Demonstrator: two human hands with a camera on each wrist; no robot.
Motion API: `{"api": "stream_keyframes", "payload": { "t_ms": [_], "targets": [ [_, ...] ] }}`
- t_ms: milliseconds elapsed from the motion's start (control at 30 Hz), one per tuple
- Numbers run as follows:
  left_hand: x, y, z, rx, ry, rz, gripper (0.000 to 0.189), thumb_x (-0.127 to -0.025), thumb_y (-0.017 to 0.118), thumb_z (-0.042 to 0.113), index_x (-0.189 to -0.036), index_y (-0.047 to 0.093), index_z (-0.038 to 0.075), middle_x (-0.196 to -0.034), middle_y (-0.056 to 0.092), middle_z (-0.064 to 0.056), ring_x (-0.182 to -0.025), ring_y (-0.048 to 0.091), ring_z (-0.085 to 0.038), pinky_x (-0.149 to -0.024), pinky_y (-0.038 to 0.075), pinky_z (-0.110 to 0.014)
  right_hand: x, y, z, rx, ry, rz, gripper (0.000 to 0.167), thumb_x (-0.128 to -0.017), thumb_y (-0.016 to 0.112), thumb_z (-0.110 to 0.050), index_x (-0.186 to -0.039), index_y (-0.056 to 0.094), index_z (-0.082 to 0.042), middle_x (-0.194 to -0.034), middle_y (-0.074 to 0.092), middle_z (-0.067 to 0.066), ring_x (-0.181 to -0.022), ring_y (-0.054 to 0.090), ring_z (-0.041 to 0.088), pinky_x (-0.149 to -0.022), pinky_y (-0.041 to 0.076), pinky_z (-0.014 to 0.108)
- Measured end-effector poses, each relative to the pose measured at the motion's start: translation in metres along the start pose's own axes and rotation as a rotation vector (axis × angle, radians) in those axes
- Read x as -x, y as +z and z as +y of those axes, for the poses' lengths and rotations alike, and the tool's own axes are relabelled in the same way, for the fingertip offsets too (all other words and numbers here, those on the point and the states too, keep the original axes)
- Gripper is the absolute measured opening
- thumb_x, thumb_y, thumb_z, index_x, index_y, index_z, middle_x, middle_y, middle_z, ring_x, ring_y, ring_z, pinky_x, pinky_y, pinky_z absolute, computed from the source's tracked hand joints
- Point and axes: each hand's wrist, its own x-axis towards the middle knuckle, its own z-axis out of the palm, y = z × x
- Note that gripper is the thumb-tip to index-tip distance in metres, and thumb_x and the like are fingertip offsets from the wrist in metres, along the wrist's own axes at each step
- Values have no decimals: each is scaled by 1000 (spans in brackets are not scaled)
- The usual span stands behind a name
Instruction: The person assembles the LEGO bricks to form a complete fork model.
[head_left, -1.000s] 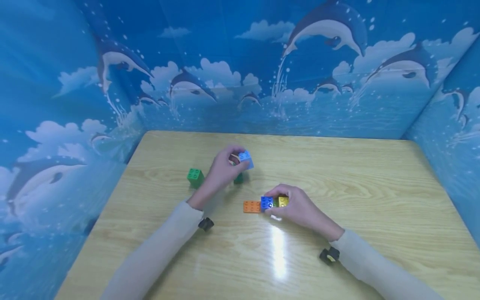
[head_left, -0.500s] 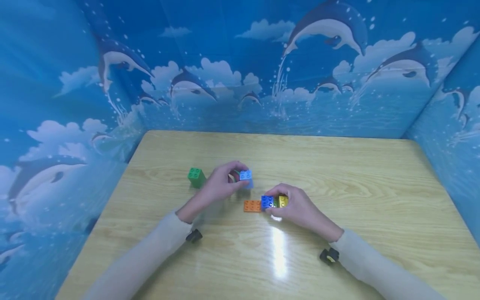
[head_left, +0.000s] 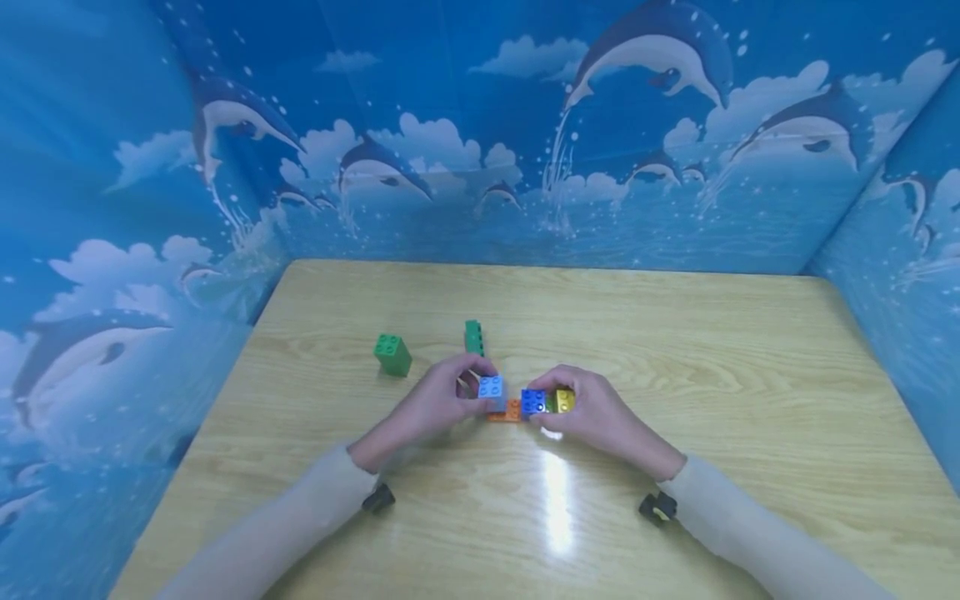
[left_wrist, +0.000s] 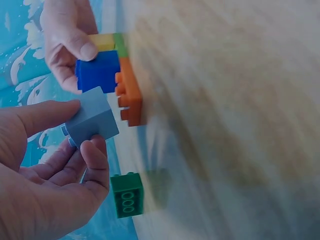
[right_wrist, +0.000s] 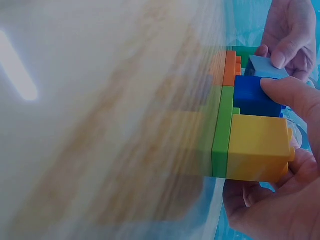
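Thumb and fingertips of the left hand (head_left: 438,396) pinch a light blue block (head_left: 491,388) by opposite sides, studs up, its body slightly tilted in the left wrist view. It is over the left end of the orange plate (head_left: 513,411); whether the two touch I cannot tell. The right hand (head_left: 592,412) has thumb and finger closed about the dark blue block (head_left: 533,402), which seems to bridge the orange plate and the light green plate (right_wrist: 222,135); the yellow block (head_left: 565,402) sits just right of it, under the palm. The light blue block looks light, stiff, smooth and hardly fragile; low on its flat sides, clear of the studs, seems the best hold. Farther out on the table (head_left: 712,350), a dark green block (head_left: 474,337) lies on its side, far of the left hand, and a green block (head_left: 393,356) stands to the left
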Motion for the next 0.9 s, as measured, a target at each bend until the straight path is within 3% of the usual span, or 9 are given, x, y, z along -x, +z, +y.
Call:
{"api": "stream_keyframes", "payload": {
  "t_ms": [167,367,600,900],
  "targets": [
    [6,4,-4,-28,1,9,40,-92,89,6,-127,73,17,-104,69,3,-94,66,-18,-82,59,-36,0,-1,-2,-1,4,-6,37,-85,95,-13,-119,79,-16,-107,73,-6,-100,65,20,-90,57,42],
    [10,7,-8,-70,63,31,39,-91,89,6,-126,76,16,-102,70,5,-90,66,-15,-78,59,-33,0,-1,-4,-4,9,-13,36,-86,94,-11,-118,80,-17,-105,72,-6,-100,65,21,-88,58,41],
    [14,10,-12,-62,77,65,33,-96,87,16,-128,77,17,-106,73,7,-93,68,-12,-82,60,-31,-1,-2,-4,11,7,-17,36,-86,94,-11,-118,79,-16,-111,74,-7,-108,67,19,-98,56,45],
    [17,12,-12,-55,105,64,30,-97,85,11,-126,78,14,-110,75,4,-95,69,-12,-84,61,-31,-1,-1,-2,21,11,-10,37,-86,94,-11,-119,79,-16,-112,74,-7,-110,68,20,-100,57,48]
  ]
}}
